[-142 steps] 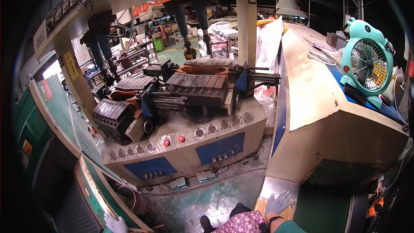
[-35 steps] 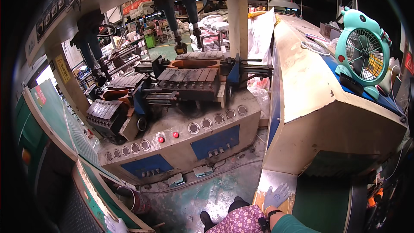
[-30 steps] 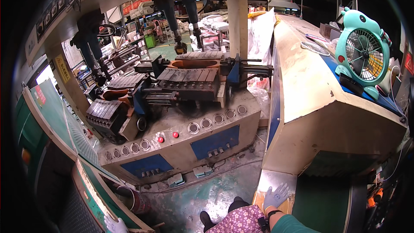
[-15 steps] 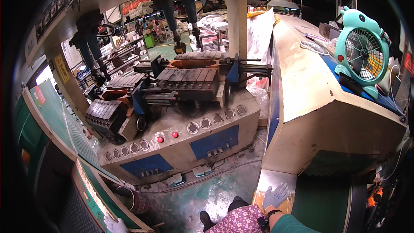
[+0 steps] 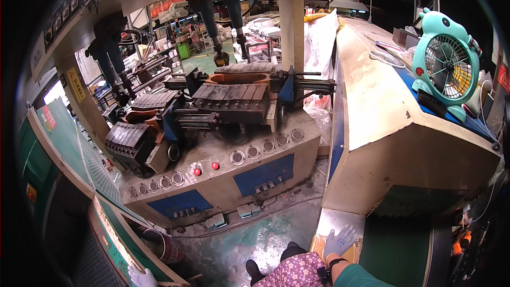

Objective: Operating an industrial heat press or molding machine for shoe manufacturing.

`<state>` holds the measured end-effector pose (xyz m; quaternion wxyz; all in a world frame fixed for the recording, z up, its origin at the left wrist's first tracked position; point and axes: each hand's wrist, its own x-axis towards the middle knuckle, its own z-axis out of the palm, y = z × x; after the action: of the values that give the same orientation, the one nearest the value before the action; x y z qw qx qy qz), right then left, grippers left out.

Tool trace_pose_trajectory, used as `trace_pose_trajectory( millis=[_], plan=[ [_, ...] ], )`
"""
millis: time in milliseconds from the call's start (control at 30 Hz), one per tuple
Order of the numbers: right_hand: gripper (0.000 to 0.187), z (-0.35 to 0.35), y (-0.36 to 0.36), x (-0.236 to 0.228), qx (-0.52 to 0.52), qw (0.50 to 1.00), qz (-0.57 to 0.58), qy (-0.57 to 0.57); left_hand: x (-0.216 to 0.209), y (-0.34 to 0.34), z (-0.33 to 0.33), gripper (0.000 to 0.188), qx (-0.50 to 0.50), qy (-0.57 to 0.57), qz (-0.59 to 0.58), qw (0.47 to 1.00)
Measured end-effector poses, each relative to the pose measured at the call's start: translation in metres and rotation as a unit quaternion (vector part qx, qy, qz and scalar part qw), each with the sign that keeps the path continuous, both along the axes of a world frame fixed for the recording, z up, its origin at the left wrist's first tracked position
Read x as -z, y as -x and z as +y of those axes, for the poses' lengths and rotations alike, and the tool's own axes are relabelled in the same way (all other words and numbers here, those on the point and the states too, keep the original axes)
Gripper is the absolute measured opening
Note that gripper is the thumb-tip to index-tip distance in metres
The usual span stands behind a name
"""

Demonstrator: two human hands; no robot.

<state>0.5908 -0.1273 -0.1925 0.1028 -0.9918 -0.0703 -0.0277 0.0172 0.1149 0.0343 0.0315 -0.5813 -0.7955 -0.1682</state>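
Note:
My right hand (image 5: 340, 241), in a pale grey glove, lies flat with fingers spread on a metal and tan ledge (image 5: 348, 222) beside a dark green conveyor belt (image 5: 397, 247). At the lower left, my left hand (image 5: 141, 276), gloved alike, rests by the edge of a green and cream machine frame (image 5: 121, 255); its fingers are stretched and nothing shows in them. Ahead stands a two-station press machine (image 5: 223, 162) with rows of metal plates (image 5: 229, 92), round gauges (image 5: 253, 152) and two red buttons (image 5: 215, 166). Orange-brown pieces (image 5: 237, 78) sit in its stations.
A large beige housing (image 5: 377, 143) rises on the right, with a turquoise animal-shaped fan (image 5: 447, 64) on top. Two pedals (image 5: 248, 211) and a cable lie on the floor at the press base. A bucket (image 5: 166, 245) stands at the left.

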Motion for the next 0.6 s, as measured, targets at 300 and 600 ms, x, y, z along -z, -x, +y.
trace_pose_trajectory(
  millis=[300,600],
  plan=[
    [0.073,-0.001,-0.001,0.005,-0.004,1.000,-0.008,0.000,0.009,0.007,0.003,0.073,0.002,-0.010,0.015,1.000],
    [0.073,-0.001,-0.001,0.006,-0.006,1.000,-0.004,-0.002,0.019,0.017,0.006,0.073,0.004,-0.019,0.039,0.999]
  ],
)
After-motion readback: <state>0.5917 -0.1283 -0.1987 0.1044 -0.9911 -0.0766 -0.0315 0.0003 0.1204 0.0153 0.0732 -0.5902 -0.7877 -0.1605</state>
